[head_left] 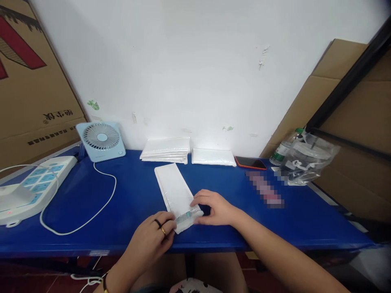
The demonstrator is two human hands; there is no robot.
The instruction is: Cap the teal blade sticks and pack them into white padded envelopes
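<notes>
A long white padded envelope [172, 188] lies on the blue table [128, 195], its near end at the front edge. My left hand [152, 240], with rings on two fingers, pinches that near end at its left corner. My right hand [214, 207] presses on the same end from the right, fingers curled over the flap. A strip with greenish marks [187, 215] shows along the flap between the two hands.
Two stacks of white envelopes [166, 149] [214, 157] sit by the wall. A phone [250, 162], a water bottle [282, 151] and a clear plastic bag [308, 160] lie at the right. A small blue fan [100, 140] and a power strip [33, 187] with a white cable stand at the left.
</notes>
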